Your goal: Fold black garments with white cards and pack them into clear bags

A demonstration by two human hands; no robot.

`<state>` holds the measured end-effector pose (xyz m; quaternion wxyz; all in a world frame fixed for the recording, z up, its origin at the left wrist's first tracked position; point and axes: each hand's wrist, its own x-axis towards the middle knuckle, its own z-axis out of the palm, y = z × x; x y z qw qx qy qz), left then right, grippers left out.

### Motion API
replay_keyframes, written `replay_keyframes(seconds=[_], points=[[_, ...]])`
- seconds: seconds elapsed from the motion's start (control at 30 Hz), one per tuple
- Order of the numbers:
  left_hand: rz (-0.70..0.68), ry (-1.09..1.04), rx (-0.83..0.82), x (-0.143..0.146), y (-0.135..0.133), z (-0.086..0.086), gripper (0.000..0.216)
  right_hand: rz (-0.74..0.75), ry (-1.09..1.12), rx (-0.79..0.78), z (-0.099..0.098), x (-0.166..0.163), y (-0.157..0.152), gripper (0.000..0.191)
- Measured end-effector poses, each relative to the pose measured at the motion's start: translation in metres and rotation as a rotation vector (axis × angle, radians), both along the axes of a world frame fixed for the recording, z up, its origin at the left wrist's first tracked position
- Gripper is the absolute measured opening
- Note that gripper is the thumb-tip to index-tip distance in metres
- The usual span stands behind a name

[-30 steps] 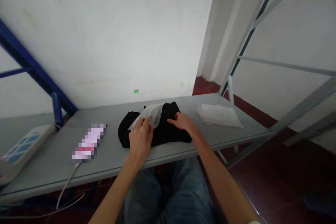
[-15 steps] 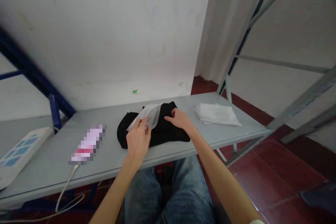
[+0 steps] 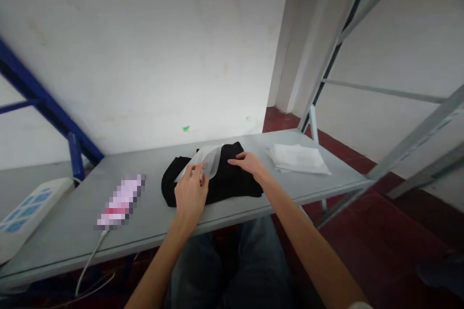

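At table [image 3: 159,224] centre, left hand [image 3: 190,194] pinches the limp, slippery plastic bag [image 3: 209,160] by its edge; open right hand [image 3: 251,164], at 3 o'clock, pins the soft black garment [image 3: 226,184].

Left of the black garment [image 3: 232,186], bare tabletop [image 3: 152,207] gives passage up to a blurred flat item [image 3: 119,195] and its cable [image 3: 90,260]. A power strip [image 3: 25,207] lies farther left. Right of the garment, a narrow bare strip ends at a stack of white sheets [image 3: 297,159]. Behind it the wall [image 3: 163,58] closes the way. Its near side is taken by the left hand [image 3: 190,193], pinching a clear bag [image 3: 209,158], and the right hand [image 3: 250,164].
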<state>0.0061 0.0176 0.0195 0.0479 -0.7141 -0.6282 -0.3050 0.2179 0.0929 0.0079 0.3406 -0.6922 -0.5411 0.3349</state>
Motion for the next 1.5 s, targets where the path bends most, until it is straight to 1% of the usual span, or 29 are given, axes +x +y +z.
replay_keyframes(seconds=[0.1, 0.2, 0.3, 0.4, 0.47, 0.57, 0.63, 0.73, 0.83, 1.0, 1.1, 1.2, 1.27, 1.33, 1.4, 1.5], points=[[-0.016, -0.016, -0.003, 0.001, 0.000, 0.000, 0.033, 0.008, 0.075, 0.032, 0.000, -0.001, -0.001, 0.037], [-0.032, -0.035, -0.001, 0.001, 0.001, -0.001, 0.033, 0.004, 0.099, 0.060, 0.000, -0.002, 0.000, 0.034], [-0.040, -0.045, 0.004, 0.000, 0.001, -0.003, 0.034, 0.004, 0.190, -0.005, 0.001, 0.001, 0.002, 0.032], [-0.041, -0.054, -0.006, 0.000, 0.002, -0.003, 0.033, 0.043, 0.301, -0.082, 0.004, 0.005, 0.006, 0.030], [-0.040, -0.065, -0.017, -0.001, 0.002, -0.003, 0.033, 0.063, 0.326, -0.104, 0.007, 0.009, 0.007, 0.031], [-0.052, -0.076, -0.026, 0.000, 0.002, -0.002, 0.035, 0.030, 0.311, -0.131, 0.011, 0.013, 0.006, 0.037], [-0.059, -0.074, -0.027, 0.000, 0.002, -0.003, 0.036, 0.020, 0.313, -0.138, 0.011, 0.016, 0.003, 0.046], [-0.066, -0.069, -0.033, 0.001, 0.001, -0.003, 0.036, 0.043, 0.335, -0.146, 0.009, 0.020, -0.002, 0.059], [-0.082, -0.070, -0.029, 0.002, 0.001, -0.004, 0.035, 0.081, 0.377, -0.186, 0.006, 0.025, -0.006, 0.063], [-0.085, -0.066, -0.027, 0.001, 0.001, -0.004, 0.033, 0.148, 0.425, -0.235, 0.005, 0.029, -0.012, 0.063], [-0.083, -0.056, -0.027, 0.000, 0.001, -0.006, 0.034, 0.157, 0.450, -0.209, 0.008, 0.031, -0.020, 0.062], [-0.076, -0.041, -0.027, -0.001, 0.002, -0.008, 0.036, 0.166, 0.505, -0.149, 0.014, 0.035, -0.032, 0.050], [-0.075, -0.025, -0.037, -0.001, 0.003, -0.010, 0.037, 0.158, 0.592, -0.078, 0.018, 0.036, -0.040, 0.043], [-0.082, -0.008, -0.048, 0.000, 0.003, -0.011, 0.040, 0.137, 0.705, -0.011, 0.019, 0.033, -0.047, 0.041], [-0.098, 0.009, -0.045, 0.002, 0.003, -0.012, 0.042, 0.127, 0.808, 0.023, 0.017, 0.024, -0.050, 0.041], [-0.153, 0.023, -0.005, 0.003, 0.004, -0.015, 0.045, 0.089, 0.879, 0.056, 0.005, 0.003, -0.049, 0.046]])
